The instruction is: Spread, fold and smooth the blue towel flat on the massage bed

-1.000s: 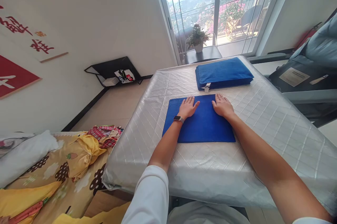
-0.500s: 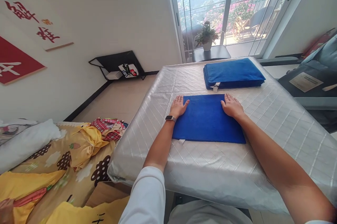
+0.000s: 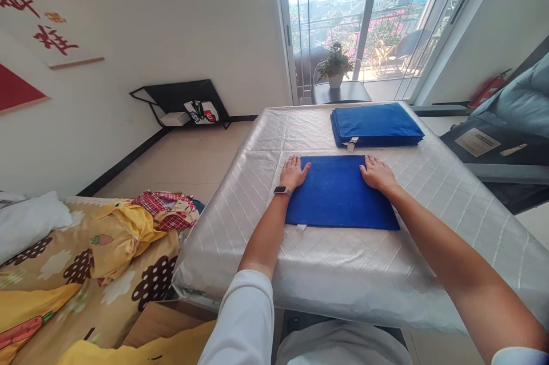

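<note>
A blue folded cloth (image 3: 338, 196) lies flat in front of me on a table with a silvery quilted cover (image 3: 240, 239). At its far left corner rests my left hand (image 3: 294, 173), fingers stretched out and thumb on the fabric. My right hand (image 3: 377, 173) lies the same way on the far right corner, its fingers extended. A small white tag (image 3: 301, 228) pokes out from the cloth's near edge. Beyond it sits a stack of similar blue cloths (image 3: 377, 125), with white tags at its near left corner.
To the left is a bed with a patterned yellow sheet (image 3: 107, 296), carrying clothes and a white pillow (image 3: 34, 225). A potted plant (image 3: 337, 67) stands on a chair by the glass door. At right is a dark chair-like piece (image 3: 493, 142). A black rack (image 3: 184, 99) leans by the wall.
The camera view has shifted slightly. Both hands stay flat on the far corners of the blue cloth, and the cloth and stack look unmoved on the table.
</note>
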Available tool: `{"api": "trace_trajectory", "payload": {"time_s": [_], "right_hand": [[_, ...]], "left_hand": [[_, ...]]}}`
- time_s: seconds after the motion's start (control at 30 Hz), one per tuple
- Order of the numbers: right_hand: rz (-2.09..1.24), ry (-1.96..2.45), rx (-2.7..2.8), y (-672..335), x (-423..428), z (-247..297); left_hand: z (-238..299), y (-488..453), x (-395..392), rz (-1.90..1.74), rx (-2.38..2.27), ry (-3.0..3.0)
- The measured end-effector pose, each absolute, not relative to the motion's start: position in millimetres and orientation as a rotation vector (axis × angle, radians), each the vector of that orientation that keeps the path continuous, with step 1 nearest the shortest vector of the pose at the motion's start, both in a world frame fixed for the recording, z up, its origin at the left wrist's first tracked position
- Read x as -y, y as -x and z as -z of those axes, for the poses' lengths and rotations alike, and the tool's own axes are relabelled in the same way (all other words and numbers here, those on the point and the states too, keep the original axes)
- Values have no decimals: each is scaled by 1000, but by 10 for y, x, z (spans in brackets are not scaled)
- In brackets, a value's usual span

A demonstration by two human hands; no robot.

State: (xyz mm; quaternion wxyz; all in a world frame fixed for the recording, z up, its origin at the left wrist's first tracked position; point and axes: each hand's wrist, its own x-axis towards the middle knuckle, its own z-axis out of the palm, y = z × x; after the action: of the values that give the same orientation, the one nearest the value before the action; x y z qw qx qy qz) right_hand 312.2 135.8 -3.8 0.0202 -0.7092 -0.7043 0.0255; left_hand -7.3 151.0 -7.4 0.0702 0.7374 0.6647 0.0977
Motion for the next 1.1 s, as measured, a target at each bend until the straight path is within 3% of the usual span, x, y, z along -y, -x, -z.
{"api": "trace_trajectory", "payload": {"time_s": [0.6, 0.9, 1.1], "right_hand": [[-152, 2157, 2114, -3078, -930, 80], [-142, 2137, 2127, -3064, -892, 50], [-141, 2102, 2122, -3086, -890, 69]], "left_hand": [[-88, -59, -1325, -431, -2120, -2437], [-89, -1474, -1047, -294, -1462, -2704], [31, -1826, -1126, -234, -1582, -2520]]}}
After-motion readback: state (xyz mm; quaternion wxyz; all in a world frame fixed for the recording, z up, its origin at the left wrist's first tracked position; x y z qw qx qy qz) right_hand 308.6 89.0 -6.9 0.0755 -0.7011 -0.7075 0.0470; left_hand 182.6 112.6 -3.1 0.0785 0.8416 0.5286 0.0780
